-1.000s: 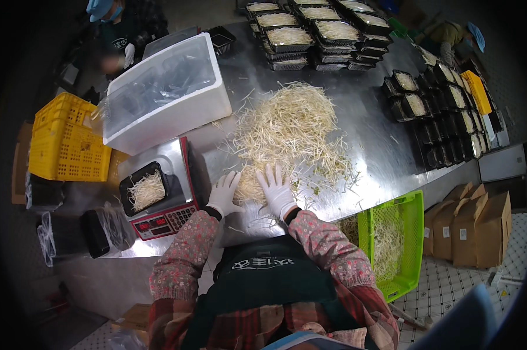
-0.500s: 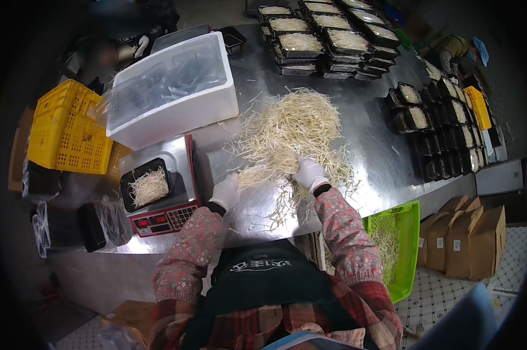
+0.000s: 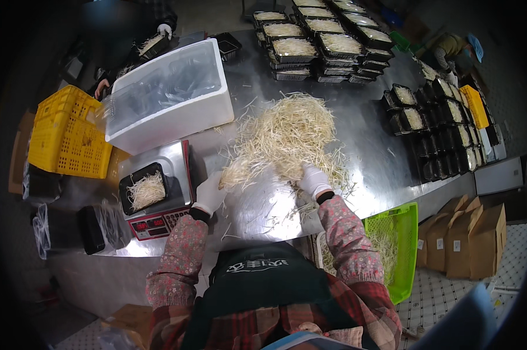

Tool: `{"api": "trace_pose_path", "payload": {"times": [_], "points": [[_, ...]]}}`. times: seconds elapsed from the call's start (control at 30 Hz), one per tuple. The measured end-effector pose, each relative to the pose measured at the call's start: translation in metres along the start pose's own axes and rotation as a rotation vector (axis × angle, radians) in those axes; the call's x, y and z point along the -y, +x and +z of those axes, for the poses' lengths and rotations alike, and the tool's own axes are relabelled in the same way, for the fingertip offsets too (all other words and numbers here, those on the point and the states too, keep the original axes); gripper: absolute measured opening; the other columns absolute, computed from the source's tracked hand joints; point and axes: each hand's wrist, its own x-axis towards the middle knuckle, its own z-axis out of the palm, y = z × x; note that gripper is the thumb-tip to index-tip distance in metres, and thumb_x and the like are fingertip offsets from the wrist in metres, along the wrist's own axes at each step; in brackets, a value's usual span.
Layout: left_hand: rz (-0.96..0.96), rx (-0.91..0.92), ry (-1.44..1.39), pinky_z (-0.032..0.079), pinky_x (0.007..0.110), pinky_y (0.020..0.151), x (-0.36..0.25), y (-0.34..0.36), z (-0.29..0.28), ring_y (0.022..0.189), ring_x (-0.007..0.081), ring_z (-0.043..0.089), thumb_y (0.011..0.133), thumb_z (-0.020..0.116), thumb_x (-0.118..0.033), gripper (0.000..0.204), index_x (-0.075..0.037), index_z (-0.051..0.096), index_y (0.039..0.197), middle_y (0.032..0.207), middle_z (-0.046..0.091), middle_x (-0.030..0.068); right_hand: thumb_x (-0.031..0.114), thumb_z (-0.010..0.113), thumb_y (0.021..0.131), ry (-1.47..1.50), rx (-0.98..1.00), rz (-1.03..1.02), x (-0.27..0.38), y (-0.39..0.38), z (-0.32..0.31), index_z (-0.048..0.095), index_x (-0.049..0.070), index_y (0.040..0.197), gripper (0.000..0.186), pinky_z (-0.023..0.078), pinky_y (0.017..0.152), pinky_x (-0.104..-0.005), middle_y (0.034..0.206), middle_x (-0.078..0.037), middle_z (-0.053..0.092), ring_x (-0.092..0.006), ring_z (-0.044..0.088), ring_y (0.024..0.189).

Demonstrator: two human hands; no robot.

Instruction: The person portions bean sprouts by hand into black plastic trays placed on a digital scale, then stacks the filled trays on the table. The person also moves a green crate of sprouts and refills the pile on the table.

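Note:
A loose heap of bean sprouts [image 3: 295, 125] lies on the steel table in front of me. My left hand [image 3: 210, 191], in a white glove, is at the heap's near left edge, its fingers closed on a bunch of sprouts. On the near right side my right hand [image 3: 313, 179], also gloved, grips another bunch, slightly blurred. Left of my left hand, a black tray [image 3: 145, 188] partly filled with sprouts rests on a red and silver digital scale [image 3: 179, 160].
A white foam box [image 3: 170, 111] of clear lids stands behind the scale, beside a yellow crate [image 3: 71, 134]. Filled trays [image 3: 292, 48] are stacked at the back, with more trays [image 3: 450, 128] on the right. A green crate [image 3: 406, 251] sits below the table edge. Co-workers are at the far left and far right.
My hands have moved apart, the left one shifting left with its sprouts. The sprouts that were bunched between them are now separated. A co-worker's gloved hand at the far left now holds a filled tray.

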Motion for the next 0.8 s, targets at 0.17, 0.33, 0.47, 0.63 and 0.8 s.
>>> {"api": "trace_pose_path", "payload": {"times": [0.17, 0.33, 0.47, 0.63, 0.8], "points": [[0.334, 0.098, 0.033, 0.050, 0.039, 0.073, 0.004, -0.024, 0.027, 0.089, 0.0293, 0.062, 0.076, 0.067, -0.024, 0.039, -0.014, 0.060, 0.113, 0.096, 0.060, 0.0083, 0.032, 0.075, 0.072, 0.202, -0.171, -0.175, 0.039, -0.021, -0.069, 0.052, 0.008, 0.131, 0.068, 0.049, 0.092, -0.0382, 0.122, -0.018, 0.060, -0.0307, 0.060, 0.109], [0.317, 0.095, 0.111, 0.047, 0.041, 0.086, -0.006, -0.041, 0.084, 0.105, 0.0293, 0.056, 0.072, 0.071, -0.024, 0.053, -0.012, 0.056, 0.121, 0.111, 0.057, 0.0086, 0.039, 0.078, 0.069, 0.011, 0.048, -0.279, 0.074, -0.018, -0.009, 0.039, 0.009, 0.142, 0.088, 0.040, 0.104, -0.0415, 0.142, -0.017, 0.044, -0.0352, 0.044, 0.129], [0.266, -0.054, 0.132, 0.038, 0.045, 0.100, 0.010, -0.082, 0.086, 0.122, 0.0332, 0.044, 0.066, 0.080, -0.033, 0.081, -0.011, 0.044, 0.136, 0.133, 0.046, 0.0126, 0.046, 0.084, 0.062, 0.238, -0.076, -0.282, 0.028, -0.020, 0.020, 0.032, 0.011, 0.147, 0.106, 0.031, 0.111, -0.0443, 0.150, -0.024, 0.029, -0.0402, 0.028, 0.139], [0.302, 0.066, 0.245, 0.029, 0.056, 0.106, 0.013, -0.075, 0.087, 0.139, 0.0407, 0.022, 0.056, 0.086, -0.041, 0.113, -0.013, 0.026, 0.148, 0.153, 0.019, 0.0175, 0.053, 0.088, 0.051, -0.108, 0.205, -0.247, 0.042, -0.055, 0.022, 0.001, 0.011, 0.153, 0.140, 0.026, 0.112, -0.0525, 0.157, -0.023, 0.008, -0.0417, 0.013, 0.144], [0.356, 0.258, 0.347, 0.027, 0.064, 0.104, -0.016, 0.010, 0.081, 0.143, 0.0424, 0.014, 0.046, 0.089, -0.046, 0.131, -0.012, 0.019, 0.151, 0.156, 0.011, 0.0185, 0.038, 0.087, 0.055, -0.177, 0.138, -0.267, 0.054, -0.031, 0.032, 0.015, 0.003, 0.149, 0.123, 0.027, 0.112, -0.0498, 0.153, -0.024, 0.021, -0.0413, 0.022, 0.141]]}}
